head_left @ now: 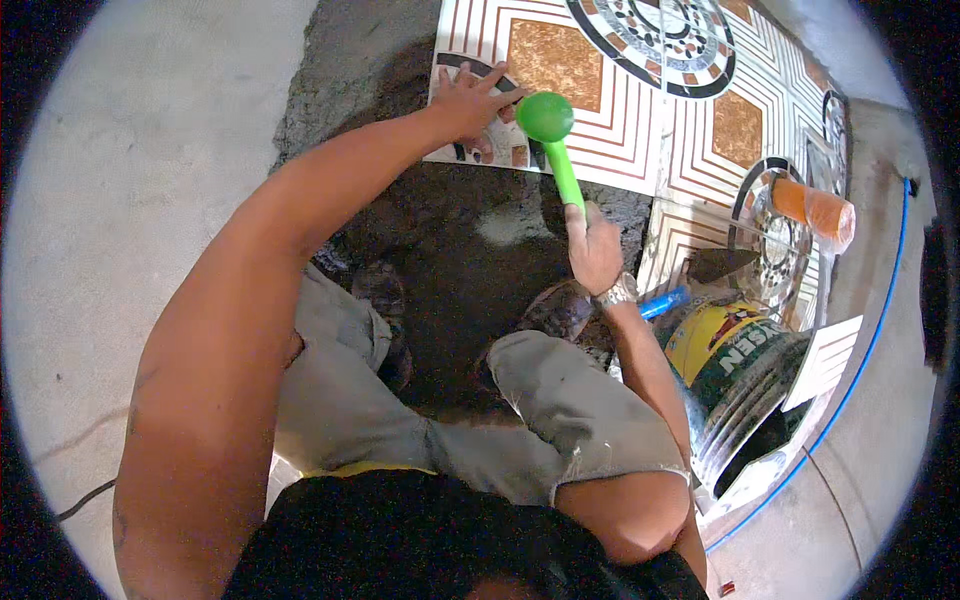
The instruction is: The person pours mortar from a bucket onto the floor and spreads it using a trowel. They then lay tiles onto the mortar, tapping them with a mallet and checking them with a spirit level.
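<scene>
My right hand (597,248) is wrapped round the handle of a bright green mallet (546,118). Its round head is over the near edge of a patterned floor tile (620,150), close to my left hand; whether it touches the tile I cannot tell. With fingers spread, my left hand (478,103) lies on the corner of that tile. Dark wet mortar (450,225) spreads along the tile's near and left sides and between my feet.
To my right are a trowel (720,264), a blue handle (665,302), an orange cylinder (800,207) with a plastic-wrapped end, and a green and yellow bucket (740,350). A cut tile piece (828,362) leans by the bucket. A blue hose (868,365) runs along the right.
</scene>
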A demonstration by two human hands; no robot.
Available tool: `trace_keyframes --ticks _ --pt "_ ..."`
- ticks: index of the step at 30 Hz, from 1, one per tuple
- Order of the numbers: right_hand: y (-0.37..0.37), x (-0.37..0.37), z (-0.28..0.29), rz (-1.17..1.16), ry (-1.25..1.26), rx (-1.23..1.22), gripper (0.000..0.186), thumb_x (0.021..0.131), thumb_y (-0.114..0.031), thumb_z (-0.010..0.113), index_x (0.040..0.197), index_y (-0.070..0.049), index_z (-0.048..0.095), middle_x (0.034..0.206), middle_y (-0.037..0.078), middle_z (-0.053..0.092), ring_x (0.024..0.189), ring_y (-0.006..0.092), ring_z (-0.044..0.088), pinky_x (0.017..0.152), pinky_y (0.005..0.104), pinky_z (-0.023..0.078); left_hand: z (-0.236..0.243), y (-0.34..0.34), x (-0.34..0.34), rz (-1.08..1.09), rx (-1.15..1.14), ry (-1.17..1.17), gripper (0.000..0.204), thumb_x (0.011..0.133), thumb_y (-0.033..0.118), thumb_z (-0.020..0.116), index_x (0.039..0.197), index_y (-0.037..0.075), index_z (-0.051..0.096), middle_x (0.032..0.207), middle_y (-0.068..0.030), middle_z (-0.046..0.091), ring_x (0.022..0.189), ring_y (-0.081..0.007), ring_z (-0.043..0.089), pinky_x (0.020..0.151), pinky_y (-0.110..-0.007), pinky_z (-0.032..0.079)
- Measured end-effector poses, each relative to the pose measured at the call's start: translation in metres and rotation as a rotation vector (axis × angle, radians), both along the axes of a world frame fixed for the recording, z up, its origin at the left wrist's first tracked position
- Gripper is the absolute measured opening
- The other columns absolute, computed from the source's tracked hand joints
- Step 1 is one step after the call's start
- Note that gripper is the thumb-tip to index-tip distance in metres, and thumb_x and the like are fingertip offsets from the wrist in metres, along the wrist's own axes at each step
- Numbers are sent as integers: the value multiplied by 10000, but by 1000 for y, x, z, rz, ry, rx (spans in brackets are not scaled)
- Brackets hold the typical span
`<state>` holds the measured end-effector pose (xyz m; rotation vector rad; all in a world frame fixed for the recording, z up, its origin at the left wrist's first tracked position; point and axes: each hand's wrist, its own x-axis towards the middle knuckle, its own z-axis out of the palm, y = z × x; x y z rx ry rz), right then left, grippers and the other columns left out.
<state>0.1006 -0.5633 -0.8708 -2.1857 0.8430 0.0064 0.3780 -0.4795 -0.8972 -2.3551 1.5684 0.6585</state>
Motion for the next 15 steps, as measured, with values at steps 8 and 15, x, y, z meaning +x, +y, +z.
trace_keyframes --ticks 8,15 --pt "3 -3 -9 53 -1 62 415 966 -406 445 881 -17 564 656 279 586 661 501 582 610 591 440 -10 -2 3 20 -20 -9 1162 529 410 898 1480 430 231 1606 -55 10 1370 -528 229 1063 -715 190" --pt "3 -11 -14 46 64 38 472 942 -457 463 897 -3 584 718 272 628 717 484 621 658 567 497 -22 -7 8 -71 -174 64 1189 484 364 912 1474 404 256 1596 -68 102 1377 -491 246 1089 -666 235"
